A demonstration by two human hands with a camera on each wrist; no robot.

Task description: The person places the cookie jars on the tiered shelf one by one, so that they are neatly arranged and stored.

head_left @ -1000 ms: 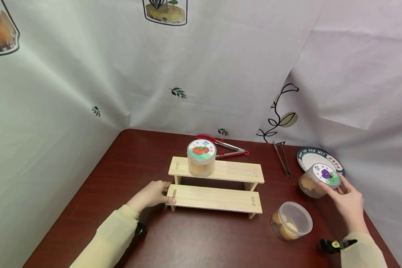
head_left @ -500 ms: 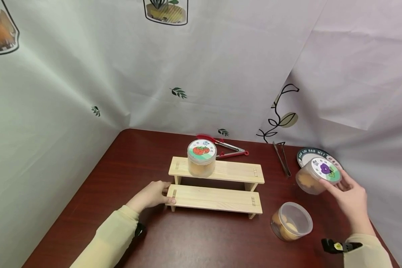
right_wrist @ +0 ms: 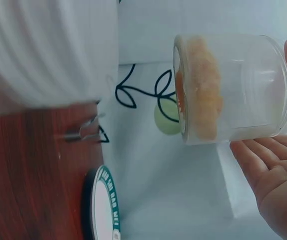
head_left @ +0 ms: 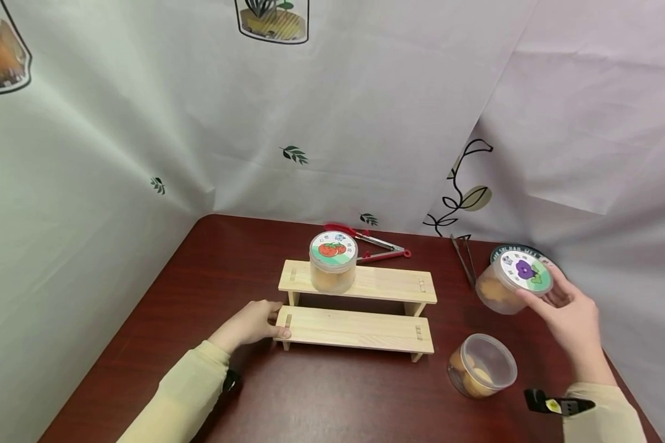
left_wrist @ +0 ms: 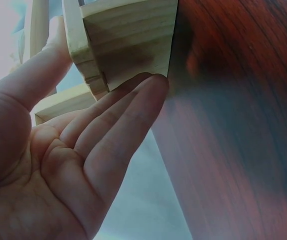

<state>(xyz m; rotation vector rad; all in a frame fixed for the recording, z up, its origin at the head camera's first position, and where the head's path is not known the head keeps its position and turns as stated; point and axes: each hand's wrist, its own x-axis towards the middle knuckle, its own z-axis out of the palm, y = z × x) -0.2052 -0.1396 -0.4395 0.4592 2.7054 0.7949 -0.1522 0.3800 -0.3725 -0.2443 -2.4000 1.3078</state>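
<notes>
My right hand (head_left: 572, 317) grips a lidded clear plastic jar (head_left: 501, 290) near its rim. Its lid carries a purple flower, and brown snack pieces sit at the bottom. In the right wrist view this jar (right_wrist: 236, 87) hangs above the tabletop, thumb on one side and fingers on the other. At the left end of a two-step wooden shelf (head_left: 354, 328), my left hand (head_left: 253, 323) holds the lower step, thumb on the front edge. The left wrist view shows its fingers along the wooden end piece (left_wrist: 131, 45). A tomato-lidded jar (head_left: 334, 264) stands on the upper step.
A lidless jar (head_left: 481, 367) with snack pieces stands right of the shelf. Behind it lie metal tongs (head_left: 465, 261) and a round plate (head_left: 495, 252), partly hidden by the held jar. Red-handled tongs (head_left: 385, 253) lie behind the shelf. White cloth walls (head_left: 332, 111) border the table.
My right hand has lifted the flower-lidded jar and carried it slightly left, so it covers more of the plate. The left hand and the shelf have stayed in place.
</notes>
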